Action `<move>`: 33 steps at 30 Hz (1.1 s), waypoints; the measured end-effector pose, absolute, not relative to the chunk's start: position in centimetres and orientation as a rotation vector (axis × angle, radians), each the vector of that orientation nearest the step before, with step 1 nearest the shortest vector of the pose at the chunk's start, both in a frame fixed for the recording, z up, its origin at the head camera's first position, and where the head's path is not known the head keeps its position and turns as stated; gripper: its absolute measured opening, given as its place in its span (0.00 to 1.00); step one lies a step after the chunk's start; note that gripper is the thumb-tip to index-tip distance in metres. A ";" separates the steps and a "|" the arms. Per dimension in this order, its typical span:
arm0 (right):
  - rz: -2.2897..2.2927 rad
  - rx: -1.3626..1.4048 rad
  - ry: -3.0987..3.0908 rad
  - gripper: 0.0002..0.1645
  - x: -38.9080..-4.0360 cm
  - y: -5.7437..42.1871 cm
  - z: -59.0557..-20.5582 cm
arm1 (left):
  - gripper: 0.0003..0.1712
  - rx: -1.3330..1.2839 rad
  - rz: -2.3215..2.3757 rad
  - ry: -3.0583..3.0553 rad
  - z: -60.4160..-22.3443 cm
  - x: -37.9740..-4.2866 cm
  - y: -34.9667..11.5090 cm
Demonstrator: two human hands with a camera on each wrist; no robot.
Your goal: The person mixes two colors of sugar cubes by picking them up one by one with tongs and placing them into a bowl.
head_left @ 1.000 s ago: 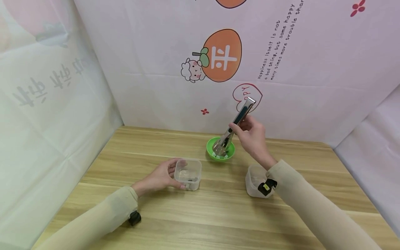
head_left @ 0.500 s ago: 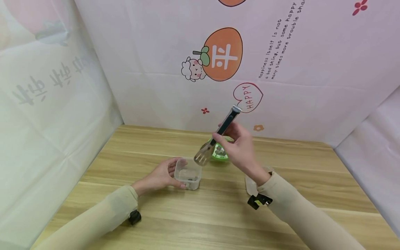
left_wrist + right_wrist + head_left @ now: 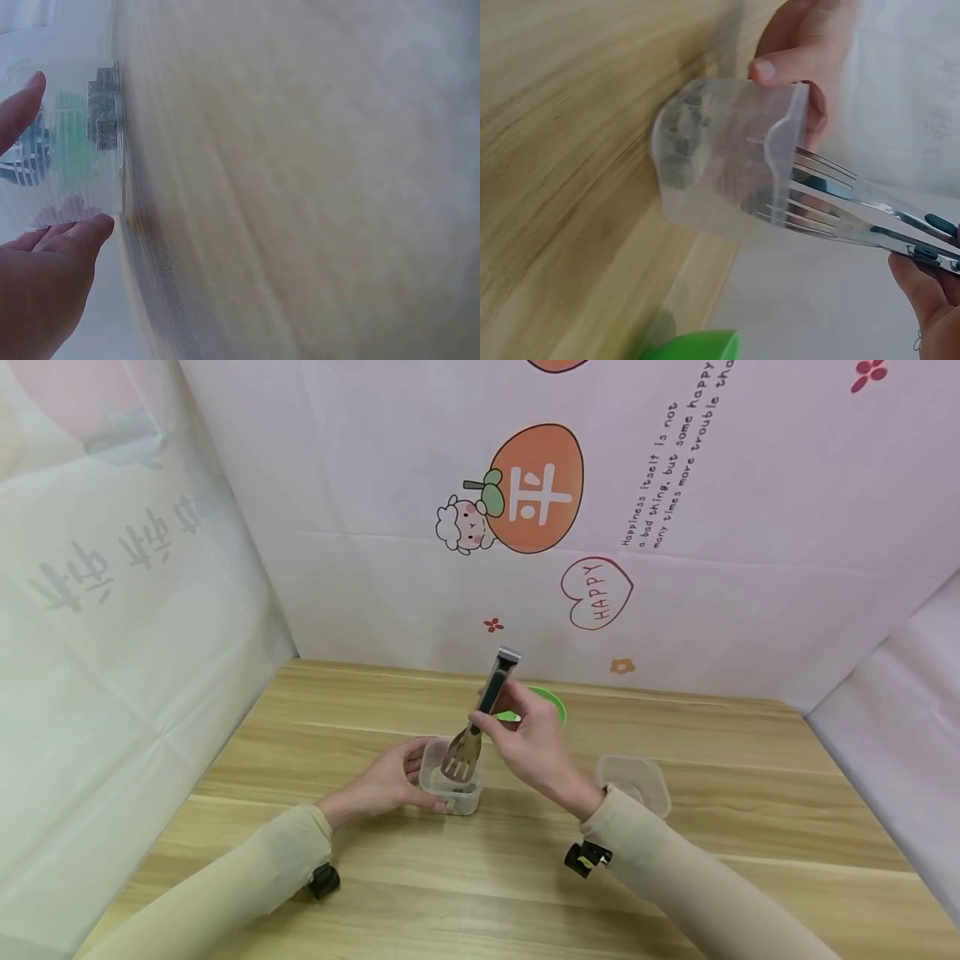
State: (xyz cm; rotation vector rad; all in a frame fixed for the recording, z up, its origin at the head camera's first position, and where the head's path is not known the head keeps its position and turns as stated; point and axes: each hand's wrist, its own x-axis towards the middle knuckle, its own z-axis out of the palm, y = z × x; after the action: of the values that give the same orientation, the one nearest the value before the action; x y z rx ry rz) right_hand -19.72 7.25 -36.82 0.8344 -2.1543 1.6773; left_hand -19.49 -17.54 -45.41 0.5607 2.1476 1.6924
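Observation:
My left hand [image 3: 386, 781] grips a clear square plastic container [image 3: 461, 802] standing on the table, thumb on one side and fingers on the other. Small grey cubes [image 3: 103, 112] lie at its bottom. In my right hand [image 3: 528, 739] is a pair of metal tongs [image 3: 491, 693] with dark grip inlays, slanting down to the left. Their slotted tips [image 3: 810, 210] reach just inside the container's mouth, a little apart; I cannot tell whether they hold a cube. Behind the right hand stands a green bowl [image 3: 553, 703], mostly hidden by it.
A second clear plastic container [image 3: 652, 781] stands to the right, partly covered by the right sleeve. The wooden table [image 3: 450, 885] ends at a printed cloth backdrop [image 3: 375, 593], with more white cloth on both sides.
My right hand has carried the tongs left, from the green bowl to the clear container, and the tips now dip into its mouth. The left hand has stayed in place.

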 end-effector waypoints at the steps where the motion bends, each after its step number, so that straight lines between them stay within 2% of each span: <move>1: 1.659 0.845 -2.173 0.13 -19.8 7.2 -37.1 | 0.58 0.562 1.692 2.149 -45.4 -19.5 -17.5; 7: 1.531 0.887 -2.272 0.12 -20.1 7.0 -38.0 | 0.58 0.552 1.678 2.163 -45.5 -19.5 -17.5; 33: 1.504 0.843 -2.250 0.08 -21.2 5.7 -38.8 | 0.58 0.525 1.661 2.186 -45.3 -19.4 -17.4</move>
State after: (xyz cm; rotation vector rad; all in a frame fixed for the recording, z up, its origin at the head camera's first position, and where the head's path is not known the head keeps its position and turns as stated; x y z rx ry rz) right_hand -21.16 5.72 -38.80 0.8434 -2.2504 1.5043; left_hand -19.37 -17.36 -45.27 0.5246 2.1856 1.6613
